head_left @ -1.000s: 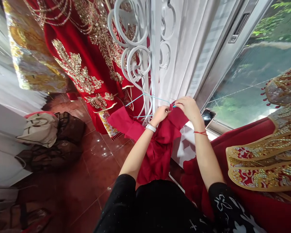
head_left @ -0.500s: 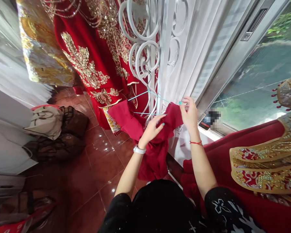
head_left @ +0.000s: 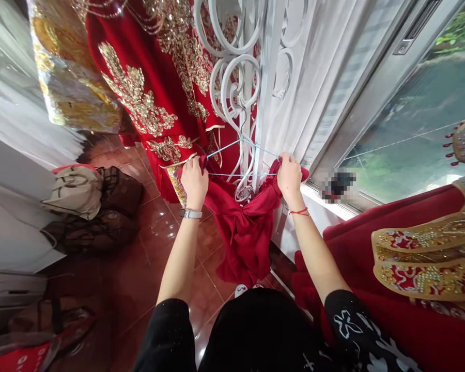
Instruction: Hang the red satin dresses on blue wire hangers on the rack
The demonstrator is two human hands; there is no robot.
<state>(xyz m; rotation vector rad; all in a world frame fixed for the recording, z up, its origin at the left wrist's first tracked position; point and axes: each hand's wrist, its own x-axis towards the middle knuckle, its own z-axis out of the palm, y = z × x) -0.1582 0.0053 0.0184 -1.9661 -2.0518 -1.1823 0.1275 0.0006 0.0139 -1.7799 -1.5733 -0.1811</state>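
Observation:
A dark red dress [head_left: 245, 227] with a gathered front hangs on a thin light-blue hanger [head_left: 227, 174]. The hanger's hook is on a white scrollwork rack [head_left: 240, 72]. My left hand [head_left: 195, 182] is closed around the dress's left shoulder part, by that end of the hanger. On the other side my right hand [head_left: 290, 178] grips the right shoulder part beside the hanger's right end. Some fingertips are hidden behind the cloth. Below my hands the skirt hangs down close to my feet.
Red gowns with gold beading [head_left: 139, 98] hang at the upper left. Brown bags [head_left: 118, 194] and a beige bag [head_left: 75, 191] sit on the tiled floor [head_left: 158, 243]. A red and gold embroidered garment [head_left: 422, 258] lies at right, below a window [head_left: 403, 134].
My left hand has moved from the middle of the dress to its left shoulder. My right hand has closed on the right shoulder. The neckline now spreads evenly between them.

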